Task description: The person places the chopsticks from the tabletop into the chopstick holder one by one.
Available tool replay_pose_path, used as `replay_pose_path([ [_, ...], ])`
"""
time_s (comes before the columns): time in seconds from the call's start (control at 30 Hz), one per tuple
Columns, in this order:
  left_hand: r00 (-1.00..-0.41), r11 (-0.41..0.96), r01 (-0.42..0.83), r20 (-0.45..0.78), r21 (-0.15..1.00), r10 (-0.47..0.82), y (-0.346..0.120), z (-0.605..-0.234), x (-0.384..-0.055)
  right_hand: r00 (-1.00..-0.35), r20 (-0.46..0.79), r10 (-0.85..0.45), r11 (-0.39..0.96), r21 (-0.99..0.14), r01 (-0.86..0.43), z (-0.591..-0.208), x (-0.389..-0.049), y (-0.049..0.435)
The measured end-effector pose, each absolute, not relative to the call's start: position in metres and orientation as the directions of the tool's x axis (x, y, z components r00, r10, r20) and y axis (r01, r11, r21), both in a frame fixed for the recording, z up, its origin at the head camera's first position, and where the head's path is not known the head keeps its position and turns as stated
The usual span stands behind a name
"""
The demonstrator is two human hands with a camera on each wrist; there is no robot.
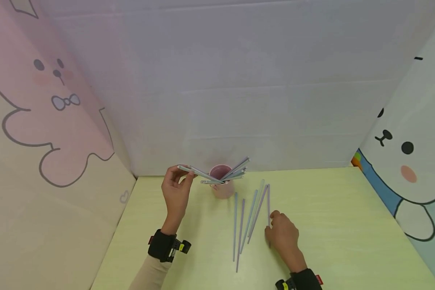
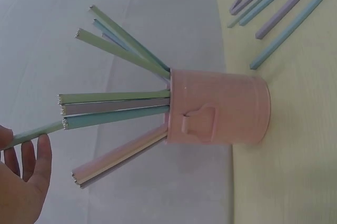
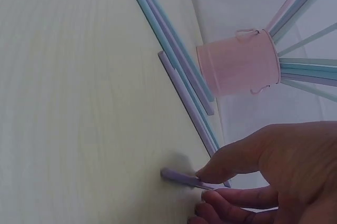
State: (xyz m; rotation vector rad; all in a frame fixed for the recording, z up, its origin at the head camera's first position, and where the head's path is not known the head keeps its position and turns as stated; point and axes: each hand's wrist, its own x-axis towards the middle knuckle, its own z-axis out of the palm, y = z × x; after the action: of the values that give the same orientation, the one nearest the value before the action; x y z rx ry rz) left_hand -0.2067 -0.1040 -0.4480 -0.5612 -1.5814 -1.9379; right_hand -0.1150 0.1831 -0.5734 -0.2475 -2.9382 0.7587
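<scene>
A small pink bucket [image 1: 223, 191] with side handles stands upright at the back of the table, several slim pastel sticks [image 2: 116, 97] leaning out of its mouth. Beside it on the left, my left hand [image 1: 175, 193] pinches a light green stick [image 2: 34, 133] between thumb and fingers; its far end passes behind a teal stick at the bucket. Lower right on the table, my right hand [image 1: 284, 233] pinches a purple stick [image 3: 181, 177] by thumb and fingertips. That stick's far part is hidden by the hand in the right wrist view.
Several purple, blue and green sticks [image 1: 235, 225] lie roughly side by side on the yellow table [image 1: 330, 209], between the hands and in front of the bucket. A pale cloth wall [image 1: 239, 100] rises behind the table. Printed cloths hang at both sides.
</scene>
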Motion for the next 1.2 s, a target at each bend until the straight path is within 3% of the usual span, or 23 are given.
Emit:
replay_pose_path([
  [0.63, -0.806, -0.004, 0.586, 0.583, 0.81, -0.107, -0.097, -0.455, -0.2, -0.973, -0.061, 0.222, 0.84, -0.496, 0.223, -0.562, -0.112, 0.205],
  [0.87, -0.814, -0.011, 0.571, 0.565, 0.821, -0.135, -0.106, -0.475, -0.205, -0.971, -0.073, 0.229, 0.824, -0.516, 0.233, -0.559, -0.11, 0.21],
  [1.2, -0.872, -0.034, 0.478, 0.47, 0.878, -0.139, -0.108, -0.476, -0.181, -0.965, -0.111, 0.237, 0.798, -0.544, 0.259, -0.557, -0.108, 0.216],
])
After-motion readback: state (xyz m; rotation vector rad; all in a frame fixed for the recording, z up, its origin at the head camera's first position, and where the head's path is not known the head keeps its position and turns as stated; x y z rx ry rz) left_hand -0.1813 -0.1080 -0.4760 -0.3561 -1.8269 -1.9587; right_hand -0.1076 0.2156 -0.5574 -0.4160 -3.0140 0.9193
